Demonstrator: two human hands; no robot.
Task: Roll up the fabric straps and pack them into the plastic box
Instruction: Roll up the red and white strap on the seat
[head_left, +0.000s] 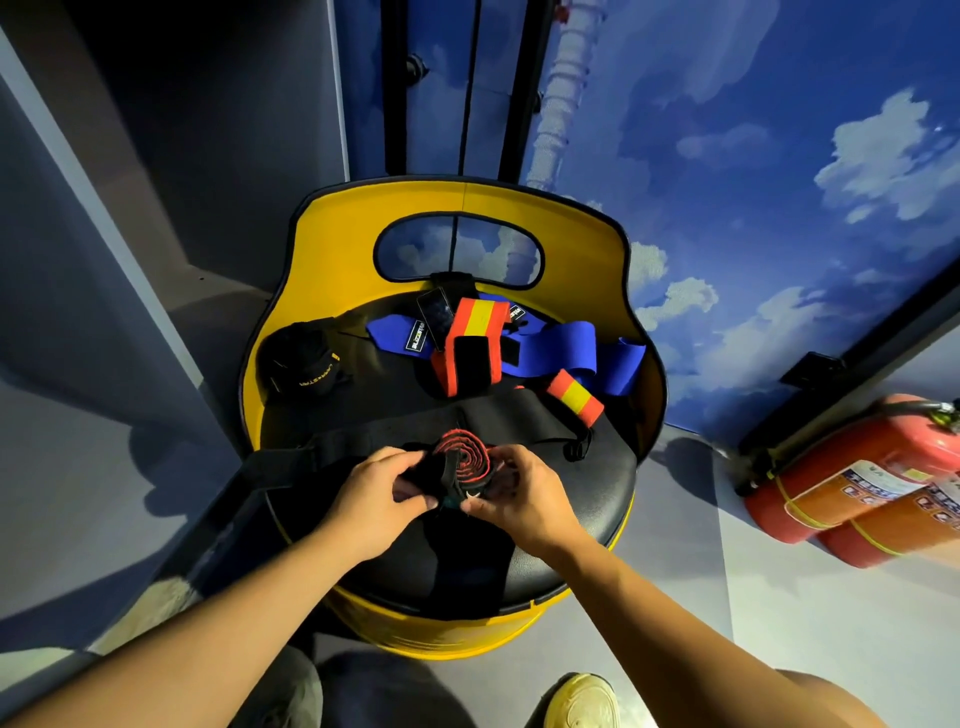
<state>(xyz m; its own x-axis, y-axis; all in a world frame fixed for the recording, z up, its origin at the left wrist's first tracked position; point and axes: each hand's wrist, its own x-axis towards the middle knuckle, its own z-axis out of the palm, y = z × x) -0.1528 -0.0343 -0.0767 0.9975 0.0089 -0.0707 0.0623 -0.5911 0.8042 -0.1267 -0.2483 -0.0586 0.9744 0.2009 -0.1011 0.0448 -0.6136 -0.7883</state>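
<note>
Head view: left hand (382, 486) and right hand (511, 493) both pinch the half-rolled strap (464, 460) over the black seat (582, 499) (box unseen). Keep coil tight, edges aligned.

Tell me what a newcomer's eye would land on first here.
Front and centre, the left hand and right hand grip a half-rolled black and red strap above the black seat of a bright yellow drum chair. Behind lie loose blue straps; two red fire extinguishers lie right.
</note>
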